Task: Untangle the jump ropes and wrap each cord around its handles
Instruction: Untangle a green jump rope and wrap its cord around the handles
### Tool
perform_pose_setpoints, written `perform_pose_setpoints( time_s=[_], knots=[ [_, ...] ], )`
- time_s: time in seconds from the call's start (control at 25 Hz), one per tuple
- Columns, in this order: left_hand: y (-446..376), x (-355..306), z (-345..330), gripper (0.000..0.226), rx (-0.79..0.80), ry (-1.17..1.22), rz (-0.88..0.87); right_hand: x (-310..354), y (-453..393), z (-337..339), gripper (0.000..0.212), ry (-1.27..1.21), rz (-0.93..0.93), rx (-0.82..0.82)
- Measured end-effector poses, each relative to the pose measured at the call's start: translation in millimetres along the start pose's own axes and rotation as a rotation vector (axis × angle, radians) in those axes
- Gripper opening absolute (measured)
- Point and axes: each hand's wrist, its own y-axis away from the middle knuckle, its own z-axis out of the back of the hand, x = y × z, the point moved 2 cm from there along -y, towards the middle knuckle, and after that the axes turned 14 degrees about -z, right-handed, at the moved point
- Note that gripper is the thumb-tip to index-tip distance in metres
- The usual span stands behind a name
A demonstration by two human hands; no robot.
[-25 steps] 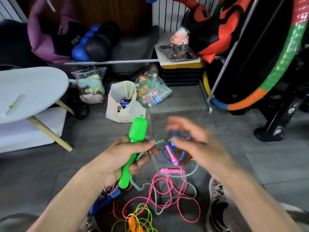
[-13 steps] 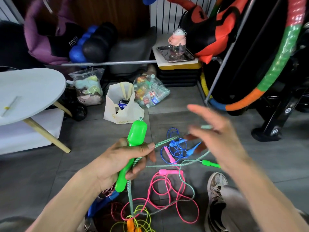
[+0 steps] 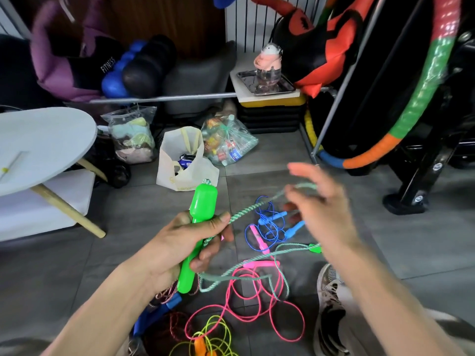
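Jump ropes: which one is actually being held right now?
The green-handled rope with the twisted teal cord: the left hand grips its handle and the right hand pulls its cord. The pink, blue and yellow ropes lie on the floor.

A green handle (image 3: 198, 235) is gripped upright in the left hand (image 3: 180, 249), with a green-and-white twisted cord (image 3: 246, 210) pinned under the thumb. The cord is stretched up and to the right to the right hand (image 3: 322, 209), which is blurred, fingers spread, the cord caught among them. On the grey floor (image 3: 270, 160) below, a pink rope (image 3: 246, 299), a blue rope (image 3: 270, 224) and a yellow rope (image 3: 213, 340) are seen lying in loose loops. A shoe (image 3: 329, 312) is seen at the lower right.
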Motion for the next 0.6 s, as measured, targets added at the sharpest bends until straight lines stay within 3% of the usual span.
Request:
perform_pose_setpoints(
  time_s=[0.08,0.16,0.24,0.32,0.52,0.6],
  knots=[
    [-1.3,-0.2,-3.4,0.032,-0.002,-0.003,0.001,-4.8,27.8,-33.8,0.030,-0.048,-0.082,0.394],
    [-2.4,0.1,-6.4,0.031,-0.009,-0.017,0.001,-8.0,42.4,-48.8,0.018,0.007,-0.067,0.580],
    [-1.5,0.9,-6.9,0.031,-0.014,-0.025,0.006,-8.4,36.0,-41.6,0.018,0.143,0.035,0.498],
    [-0.2,1.1,-5.1,0.033,0.000,-0.023,0.005,-3.3,23.9,-25.8,0.020,0.222,0.133,0.310],
    [0.2,-0.8,-0.6,0.032,-0.003,-0.017,0.012,3.8,-11.3,17.0,0.028,-0.057,0.051,-0.167],
    [1.4,-0.8,-3.2,0.031,0.003,0.001,0.021,1.1,-5.7,7.3,0.040,0.009,0.039,-0.036]
  ],
)
